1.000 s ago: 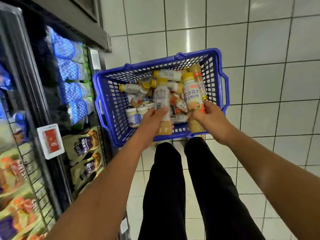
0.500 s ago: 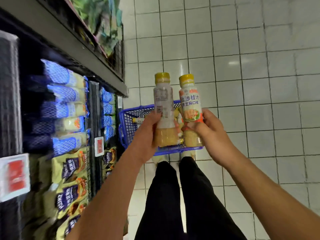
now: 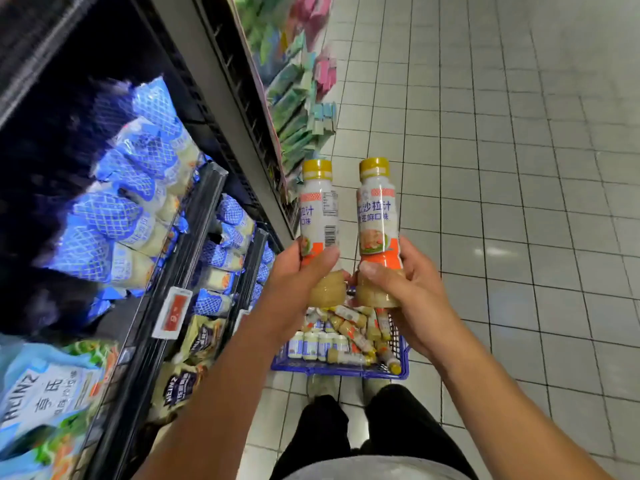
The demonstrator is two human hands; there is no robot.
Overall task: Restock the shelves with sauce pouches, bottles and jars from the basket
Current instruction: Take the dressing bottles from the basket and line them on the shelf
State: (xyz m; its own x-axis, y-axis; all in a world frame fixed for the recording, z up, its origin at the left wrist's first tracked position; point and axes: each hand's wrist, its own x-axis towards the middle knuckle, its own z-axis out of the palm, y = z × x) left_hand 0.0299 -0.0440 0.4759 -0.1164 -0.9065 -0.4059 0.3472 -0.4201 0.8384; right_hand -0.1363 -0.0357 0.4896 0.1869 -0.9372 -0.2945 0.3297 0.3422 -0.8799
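Observation:
My left hand (image 3: 294,271) grips a yellow-capped dressing bottle (image 3: 318,209) upright by its lower half. My right hand (image 3: 405,289) grips a second, matching bottle (image 3: 377,216) just to the right of it. Both bottles are held side by side in the air above the blue basket (image 3: 339,370), which stands on the floor in front of my feet and holds several more bottles and small jars (image 3: 311,344). To the left runs the shelf unit with blue-and-white sauce pouches (image 3: 138,188).
Dark Heinz pouches (image 3: 187,375) and a light blue Heinz bag (image 3: 41,396) fill the lower shelf. A red price tag (image 3: 173,313) hangs on the shelf rail. Green and pink packs (image 3: 298,88) line the farther shelf. White tiled floor (image 3: 519,168) spreads to the right.
Both hands lifted a bottle each out of the basket and raised them. The view tilted up, so the basket now sits low beneath the bottles and more shelf shows.

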